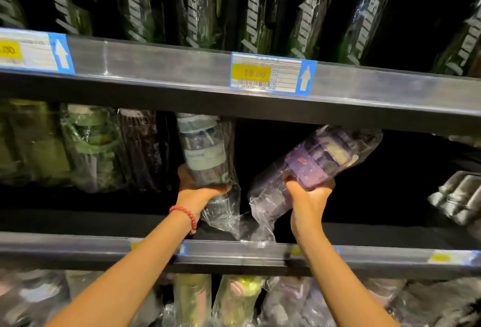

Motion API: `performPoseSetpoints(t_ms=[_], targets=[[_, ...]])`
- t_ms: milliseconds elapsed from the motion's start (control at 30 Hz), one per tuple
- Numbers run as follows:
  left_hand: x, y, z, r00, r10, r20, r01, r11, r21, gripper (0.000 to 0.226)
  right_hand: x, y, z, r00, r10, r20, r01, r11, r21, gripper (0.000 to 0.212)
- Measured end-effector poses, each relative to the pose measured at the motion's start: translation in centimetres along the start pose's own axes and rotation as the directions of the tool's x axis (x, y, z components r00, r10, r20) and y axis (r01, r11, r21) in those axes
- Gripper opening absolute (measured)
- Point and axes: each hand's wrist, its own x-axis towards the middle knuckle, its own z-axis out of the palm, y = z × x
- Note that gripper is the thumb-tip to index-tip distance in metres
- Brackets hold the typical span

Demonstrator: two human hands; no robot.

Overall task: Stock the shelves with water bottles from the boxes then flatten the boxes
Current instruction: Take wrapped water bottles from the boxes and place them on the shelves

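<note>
Nearest the camera, two bare forearms reach up over the front rail of the middle shelf point(234, 253). The left hand point(197, 191), with a red bead bracelet point(186, 213) at its wrist, cups the lower body of a grey-lidded water bottle point(205, 149) in a clear plastic bag; its fingers are curled round the bottle, which stands roughly upright on the middle shelf. The right hand point(309, 196) grips a purple water bottle point(320, 160), also bagged, fingers clamped round its body; this bottle is tilted, lid end up and to the right, bag tail trailing down to the shelf rail. The two bottles lie near each other but apart. Left of the grey-lidded bottle stand further wrapped bottles, green and dark point(91, 144), blurred. Above, the upper shelf rail carries a yellow price tag point(273, 74) with an upward arrow. Behind it stand tall dark bottles point(307, 14) with lettering.
</note>
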Motion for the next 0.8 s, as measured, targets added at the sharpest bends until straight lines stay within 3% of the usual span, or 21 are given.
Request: performPoseSetpoints(t_ms=[100,167,300,367,467,533,633,733,800], targets=[[0.5,-0.6,-0.8,0.998,0.054,0.013,-0.055,0.993,0.107,0.075,-0.2,1.0,0.6,0.997,0.006,0.073,0.003,0.991,-0.134,0.032],[1.0,-1.1,-1.0,0.999,0.033,0.016,-0.035,0.988,0.149,0.072,-0.5,1.6,0.9,0.988,-0.044,0.145,0.08,0.966,-0.246,0.031],[0.8,-1.4,-0.8,0.996,0.053,0.072,-0.076,0.926,0.371,0.039,-0.5,2.7,1.6,0.936,-0.207,0.284,0.302,0.887,-0.348,0.075],[0.2,-1.2,-0.7,0.989,0.093,0.119,-0.14,0.86,0.491,0.03,-0.3,3.6,1.8,0.915,-0.185,0.358,0.334,0.845,-0.417,0.074],[-0.2,-1.2,-0.9,0.981,0.15,0.124,-0.194,0.811,0.552,0.044,-0.1,4.0,1.8,0.913,-0.142,0.382,0.332,0.803,-0.495,0.063],[-0.4,-1.0,-1.1,0.985,0.139,0.104,-0.174,0.797,0.578,0.036,-0.3,3.7,1.6,0.914,-0.153,0.377,0.356,0.747,-0.561,0.05],[-0.9,-0.7,-0.9,0.983,0.128,0.134,-0.183,0.785,0.592,0.036,-0.9,3.0,1.2,0.908,-0.127,0.399,0.368,0.693,-0.619,0.053],[-1.3,-0.3,-1.0,0.977,0.099,0.188,-0.193,0.782,0.592,0.063,-1.1,2.4,0.7,0.898,-0.036,0.438,0.336,0.698,-0.632,0.046],[-1.2,0.0,-1.7,0.962,0.03,0.271,-0.18,0.816,0.55,0.067,-1.1,1.9,0.3,0.875,0.033,0.483,0.324,0.7,-0.636,0.044]])
